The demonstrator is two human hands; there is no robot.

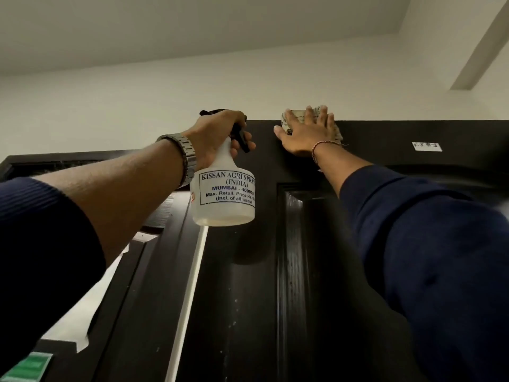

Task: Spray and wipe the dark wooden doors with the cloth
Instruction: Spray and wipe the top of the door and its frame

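- Nearest the lens: two dark navy sleeves, one on each forearm, both arms raised toward the top of the dark brown wooden panelled door [248,285]. All places below are given relative to this door.
- Left hand [217,136], with a grey metal link wristwatch [184,157] on its wrist, grips the neck of a translucent white plastic spray bottle with a black trigger head [224,194]. Fingers are curled round the neck, and at least one lies on the trigger. The bottle hangs just in front of the door's upper left part.
- Right hand [307,130], a thin thread bracelet at its wrist, lies flat with fingers spread and straight. It presses a pale, patterned, crumpled cloth [296,117] against the door's top edge; the cloth pokes out above and beside the fingers.
- A small white label sticker [427,146] sits on the door's top rail, right of the pressing hand. Pale wall and ceiling are above the door.
- Handling, by judgement: the cloth is soft and limp and will bunch, so a flat palm over its middle suits best. The bottle looks nearly empty, hence light; the plastic may be slick if wet, so the neck under the trigger is the sound hold.
- The door is stiff; its varnished face looks glossy, and the cloth should slide easily.
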